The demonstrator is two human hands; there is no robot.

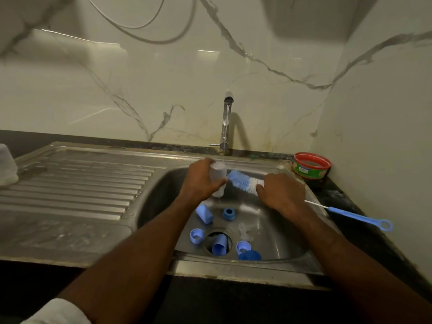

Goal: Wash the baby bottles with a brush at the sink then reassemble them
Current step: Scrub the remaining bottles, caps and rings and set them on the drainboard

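My left hand (201, 181) grips a clear baby bottle (218, 177) over the steel sink (289, 230), right under a thin stream from the tap (226, 123). My right hand (281, 195) holds the bottle brush (245, 181) by its wire stem; the blue-and-white bristles touch the bottle's side. The brush's blue handle (360, 217) sticks out to the right over the counter. On the sink floor lie blue parts: a cap (204, 213), a collar ring (229, 213), two lighter rings (196, 236) (243, 247), a cap in the drain (219, 246), a dark blue cap (250, 256) and clear teats (246, 231).
A ribbed steel draining board (77, 185) stretches left of the basin, with a translucent container (7, 167) at its far left edge. A red-rimmed tub (312, 168) stands on the dark counter at the back right corner, close to the marble wall.
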